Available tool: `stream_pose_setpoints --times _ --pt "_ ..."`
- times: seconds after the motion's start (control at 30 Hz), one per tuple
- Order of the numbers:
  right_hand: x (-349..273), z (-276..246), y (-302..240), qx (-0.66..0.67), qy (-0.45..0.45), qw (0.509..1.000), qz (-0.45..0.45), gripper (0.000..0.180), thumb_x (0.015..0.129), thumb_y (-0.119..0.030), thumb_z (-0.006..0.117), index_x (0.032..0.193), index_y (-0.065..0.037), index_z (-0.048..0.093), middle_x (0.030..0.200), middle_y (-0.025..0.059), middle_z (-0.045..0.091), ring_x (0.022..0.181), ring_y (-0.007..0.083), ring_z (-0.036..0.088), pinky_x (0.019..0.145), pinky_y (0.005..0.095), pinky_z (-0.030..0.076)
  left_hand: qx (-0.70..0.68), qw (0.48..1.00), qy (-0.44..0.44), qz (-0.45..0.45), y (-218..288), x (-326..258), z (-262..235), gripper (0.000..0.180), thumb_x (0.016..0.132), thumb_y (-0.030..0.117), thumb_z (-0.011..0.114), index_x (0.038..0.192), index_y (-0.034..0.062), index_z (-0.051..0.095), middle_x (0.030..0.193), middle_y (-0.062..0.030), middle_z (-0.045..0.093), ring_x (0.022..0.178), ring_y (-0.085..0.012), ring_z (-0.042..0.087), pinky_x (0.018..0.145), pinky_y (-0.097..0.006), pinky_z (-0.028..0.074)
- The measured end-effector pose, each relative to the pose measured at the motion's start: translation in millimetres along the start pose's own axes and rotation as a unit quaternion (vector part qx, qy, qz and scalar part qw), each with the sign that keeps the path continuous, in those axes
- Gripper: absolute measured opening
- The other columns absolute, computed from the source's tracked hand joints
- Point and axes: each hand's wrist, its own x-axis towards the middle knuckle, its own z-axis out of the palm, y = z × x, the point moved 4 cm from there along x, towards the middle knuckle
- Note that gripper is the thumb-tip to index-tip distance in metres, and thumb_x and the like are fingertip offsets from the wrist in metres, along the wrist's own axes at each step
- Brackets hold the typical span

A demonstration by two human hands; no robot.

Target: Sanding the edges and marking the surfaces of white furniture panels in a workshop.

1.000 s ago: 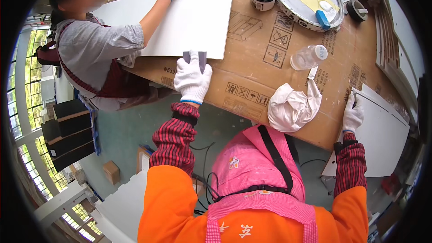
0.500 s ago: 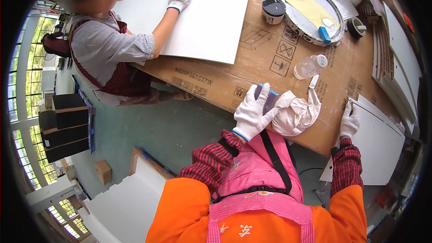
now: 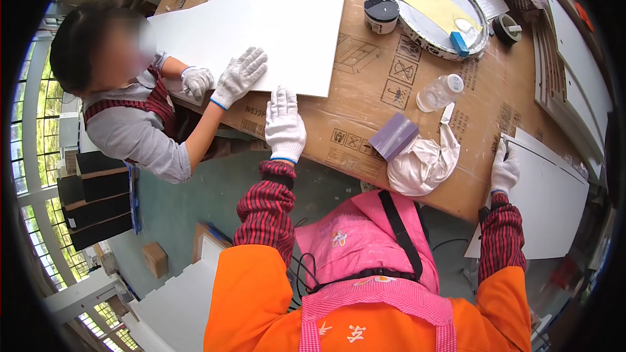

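My left hand [image 3: 285, 125], in a white knit glove, lies flat with its fingers stretched out at the near edge of a large white panel [image 3: 287, 32]. It holds nothing. A purple sanding block [image 3: 394, 137] rests on the cardboard-covered table, against a crumpled white cloth [image 3: 424, 167]. At the table's right edge my right hand [image 3: 505, 171], also gloved, grips the edge of another white panel [image 3: 548, 202], which hangs partly past the table. Some of that hand's fingers are hidden. A co-worker's gloved hand [image 3: 242, 78] rests on the large panel near my left fingertips.
To my left a co-worker [image 3: 130, 117] leans at the table [image 3: 365, 91]. A clear bottle [image 3: 440, 93], a dark-lidded tub [image 3: 381, 14] and a round pail lid [image 3: 427, 40] with a blue block [image 3: 459, 44] stand farther back. White boards [image 3: 574, 58] lean at right.
My left hand has let go of the purple sanding block and moved left to the large panel. The co-worker's hand has come nearer across the panel. My right hand stays on its panel.
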Motion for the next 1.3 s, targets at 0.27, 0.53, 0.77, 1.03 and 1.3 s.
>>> stream_pose_setpoints --times 0.27,0.53,0.77,1.03,1.3 --pt "0 3 2 -0.018 0.018 1.000 -0.014 0.035 0.099 -0.043 0.059 0.106 -0.010 0.069 0.090 0.0174 0.073 0.083 0.0353 0.070 0.074 0.0444 0.053 0.048 0.992 0.036 -0.111 -18 0 8 0.060 0.095 0.021 0.048 0.149 -0.0040 0.040 0.161 -0.0233 0.030 0.150 -0.0388 0.028 0.124 -0.046 0.021" --pt "1 9 7 -0.002 0.034 0.999 -0.028 0.035 0.099 -0.043 0.060 0.106 -0.010 0.069 0.090 0.0162 0.073 0.083 0.0356 0.070 0.074 0.0440 0.053 -0.221 0.966 0.022 0.133 111 -26 -21 0.062 0.082 0.003 0.058 0.143 0.0040 0.052 0.151 -0.0178 0.048 0.142 -0.0363 0.042 0.122 -0.050 0.026" --pt "1 6 7 -0.011 0.029 0.999 -0.022 0.036 0.099 -0.045 0.059 0.108 -0.011 0.070 0.092 0.0166 0.073 0.085 0.0361 0.071 0.074 0.0450 0.053 -0.282 0.949 0.111 0.083 122 -35 -33 0.039 0.083 0.002 0.061 0.121 0.0069 0.069 0.131 -0.0130 0.066 0.124 -0.0320 0.061 0.113 -0.047 0.040" --pt "10 12 17 0.068 0.019 0.997 0.004 0.035 0.097 -0.044 0.064 0.107 -0.011 0.072 0.092 0.0149 0.074 0.084 0.0321 0.072 0.075 0.0411 0.054 -0.270 0.951 0.124 0.081 124 -38 -34 0.036 0.085 0.004 0.062 0.120 0.0079 0.068 0.132 -0.0122 0.065 0.125 -0.0313 0.059 0.115 -0.047 0.039" --pt "9 0 59 0.517 -0.139 0.836 0.121 0.032 0.100 -0.040 0.062 0.084 -0.013 0.059 0.060 -0.0018 0.052 0.039 0.0083 0.041 0.034 0.0278 0.034 -0.188 0.976 0.105 0.031 128 -61 -12 0.044 0.094 0.019 0.055 0.136 0.0059 0.058 0.148 -0.0154 0.052 0.140 -0.0331 0.044 0.122 -0.048 0.025"
